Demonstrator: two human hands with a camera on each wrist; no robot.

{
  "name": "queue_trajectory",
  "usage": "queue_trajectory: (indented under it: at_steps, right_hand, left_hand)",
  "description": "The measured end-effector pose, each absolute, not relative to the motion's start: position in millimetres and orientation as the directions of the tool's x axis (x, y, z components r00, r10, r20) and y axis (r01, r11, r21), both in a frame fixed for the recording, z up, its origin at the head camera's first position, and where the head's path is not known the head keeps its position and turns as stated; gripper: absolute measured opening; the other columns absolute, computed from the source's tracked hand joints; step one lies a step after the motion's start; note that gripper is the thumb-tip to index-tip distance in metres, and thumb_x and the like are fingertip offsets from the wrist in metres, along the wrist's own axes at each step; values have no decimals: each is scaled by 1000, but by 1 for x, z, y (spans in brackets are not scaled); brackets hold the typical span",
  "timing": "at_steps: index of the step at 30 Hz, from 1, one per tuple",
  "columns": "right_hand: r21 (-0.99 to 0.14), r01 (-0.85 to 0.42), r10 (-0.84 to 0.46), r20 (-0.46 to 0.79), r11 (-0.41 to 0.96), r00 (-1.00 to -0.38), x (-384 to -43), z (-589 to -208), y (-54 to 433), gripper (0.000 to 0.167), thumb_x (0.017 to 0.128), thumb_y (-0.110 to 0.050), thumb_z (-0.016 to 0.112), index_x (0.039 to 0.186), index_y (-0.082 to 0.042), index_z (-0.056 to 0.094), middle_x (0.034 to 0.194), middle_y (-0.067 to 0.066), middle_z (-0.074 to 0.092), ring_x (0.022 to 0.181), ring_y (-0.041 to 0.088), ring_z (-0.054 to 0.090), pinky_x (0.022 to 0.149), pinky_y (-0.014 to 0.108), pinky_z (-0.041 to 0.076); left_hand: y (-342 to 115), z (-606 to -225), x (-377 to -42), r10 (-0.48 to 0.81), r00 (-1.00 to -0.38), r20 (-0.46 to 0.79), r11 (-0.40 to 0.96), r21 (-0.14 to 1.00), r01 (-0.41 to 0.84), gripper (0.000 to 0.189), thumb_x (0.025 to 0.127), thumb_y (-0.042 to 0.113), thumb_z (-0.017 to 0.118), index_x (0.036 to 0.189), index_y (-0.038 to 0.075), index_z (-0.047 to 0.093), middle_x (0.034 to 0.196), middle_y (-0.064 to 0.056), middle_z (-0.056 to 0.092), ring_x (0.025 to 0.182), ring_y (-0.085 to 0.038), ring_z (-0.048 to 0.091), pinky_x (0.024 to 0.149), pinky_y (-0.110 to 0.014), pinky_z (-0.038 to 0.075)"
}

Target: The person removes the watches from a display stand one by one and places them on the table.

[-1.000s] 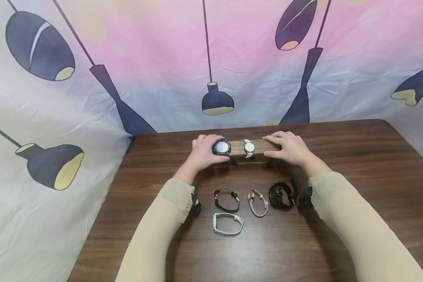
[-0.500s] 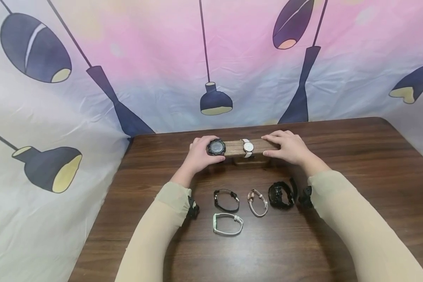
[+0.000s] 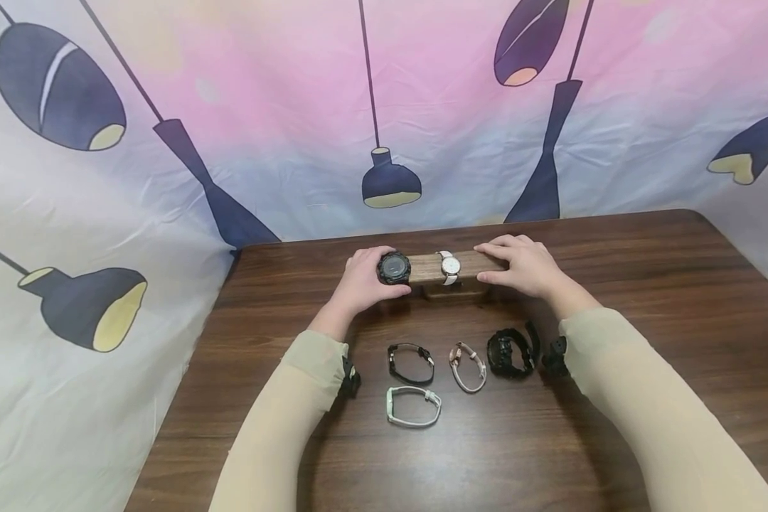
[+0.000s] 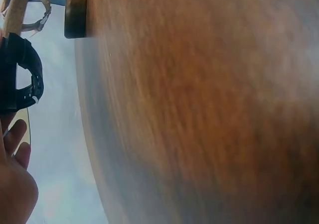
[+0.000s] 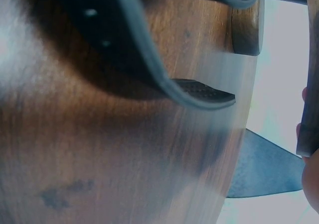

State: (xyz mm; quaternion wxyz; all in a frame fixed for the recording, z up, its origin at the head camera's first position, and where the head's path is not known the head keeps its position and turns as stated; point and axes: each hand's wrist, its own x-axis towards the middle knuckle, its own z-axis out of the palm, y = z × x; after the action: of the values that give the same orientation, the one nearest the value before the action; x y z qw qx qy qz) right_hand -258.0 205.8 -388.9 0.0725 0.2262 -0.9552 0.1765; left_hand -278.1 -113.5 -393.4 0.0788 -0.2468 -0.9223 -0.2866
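Observation:
A wooden watch stand (image 3: 425,269) with a raised bar on a small base is near the back of the table. A black digital watch (image 3: 394,267) is looped round the bar's left end. My left hand (image 3: 361,282) grips this watch, thumb in front and fingers behind. Further right on the bar sits a white-strapped wristwatch (image 3: 450,265). My right hand (image 3: 523,267) holds the bar's right end between thumb and fingers. In the left wrist view, the black watch (image 4: 30,67) hangs below the bar with its strap closed in a loop.
Nearer me on the table (image 3: 486,455) lie a thin black watch (image 3: 412,364), a pale green and white watch (image 3: 414,407), a pink-strapped watch (image 3: 468,368) and a chunky black watch (image 3: 512,353). A printed cloth (image 3: 294,142) hangs behind the table.
My left hand and the black watch have shifted slightly left along the bar, then stayed nearly still. The right hand keeps its hold on the bar's end.

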Motion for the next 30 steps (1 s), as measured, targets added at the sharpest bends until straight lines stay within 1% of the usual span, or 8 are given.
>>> queue_trajectory:
  at_steps: [5,10,15,22,26,30]
  right_hand:
    - [-307,-452,-405,208,837,-890,-258,-389,206,63,84,-54,61,135,-19,52,129,7,51,118,34,41,91,58,30]
    - [-314,-448,-401,205,837,-893,-258,-390,206,63,83,-55,61,135,-20,53,129,7,51,118,34,41,91,58,30]
    - [-315,-446,-397,208,838,-894,-259,-389,207,62,83,-53,63,135,-20,53,129,6,51,118,32,41,91,57,30]
    - [-314,-440,-396,197,841,-897,-257,-385,210,62,83,-52,63,135,-19,53,130,7,50,118,33,41,91,58,30]
    - [-323,-438,-398,184,839,-899,-255,-385,210,64,84,-55,60,136,-19,52,131,8,49,119,34,40,92,59,29]
    - [-322,-441,-395,199,838,-897,-256,-387,210,65,83,-56,60,135,-19,53,130,7,50,118,33,41,91,59,29]
  left_hand:
    - [-114,-396,-280,417,-870,265,726,478,494,77,67,44,81,131,12,50,120,-7,56,112,-26,43,96,-43,29]
    - [-115,-399,-280,406,-867,289,714,492,498,73,68,42,80,128,11,52,117,-7,58,110,-25,44,95,-42,31]
    - [-119,-398,-278,369,-882,293,710,524,471,72,66,42,81,125,11,54,114,-6,60,109,-25,44,93,-42,34]
    - [-121,-398,-276,375,-871,316,691,531,491,73,67,41,81,128,11,53,115,-5,60,107,-25,44,96,-43,28]
    - [-123,-400,-272,374,-860,347,674,535,509,71,67,39,81,127,12,54,115,-5,61,106,-25,43,94,-46,26]
    - [-125,-401,-270,337,-870,360,668,560,490,69,66,38,81,124,12,54,115,-5,59,107,-26,42,91,-46,27]
